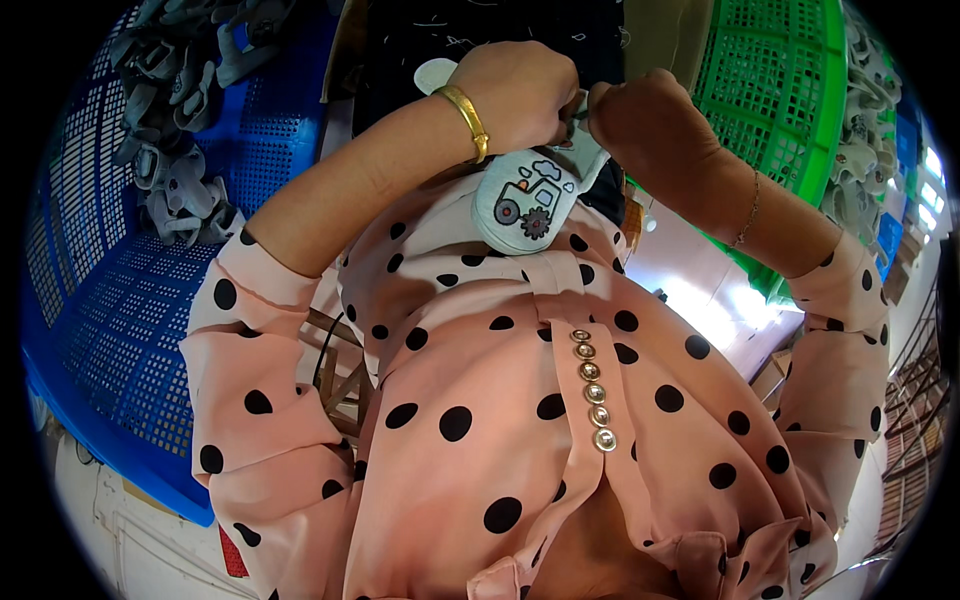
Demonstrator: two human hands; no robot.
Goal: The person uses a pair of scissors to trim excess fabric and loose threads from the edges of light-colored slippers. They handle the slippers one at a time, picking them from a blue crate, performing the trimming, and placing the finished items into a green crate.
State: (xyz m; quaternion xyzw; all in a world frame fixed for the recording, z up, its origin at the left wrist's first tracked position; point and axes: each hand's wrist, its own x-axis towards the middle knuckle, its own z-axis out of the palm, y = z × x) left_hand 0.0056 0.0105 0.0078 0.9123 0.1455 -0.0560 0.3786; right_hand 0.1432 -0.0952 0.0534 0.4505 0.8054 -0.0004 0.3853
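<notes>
My left hand [515, 95], with a gold bangle at the wrist, is closed over a pale child's sandal [522, 205]. A tractor, a gear and clouds are printed on the sandal's rounded end, which hangs below my fingers against my lap. My right hand [650, 120], a thin bracelet on its wrist, pinches a pale strap [595, 158] at the sandal's side. The fingertips of both hands nearly meet there and partly hide the strap. Another rounded white piece [435, 75] shows behind my left wrist; whether it belongs to the same sandal I cannot tell.
On the left stands a large blue plastic basket [120, 310] with many grey sandals [185, 190] inside. A green plastic basket [770, 110] is at the right, with more pale sandals [865, 150] beyond it. Dark cloth [400, 30] with loose thread bits lies beyond my hands.
</notes>
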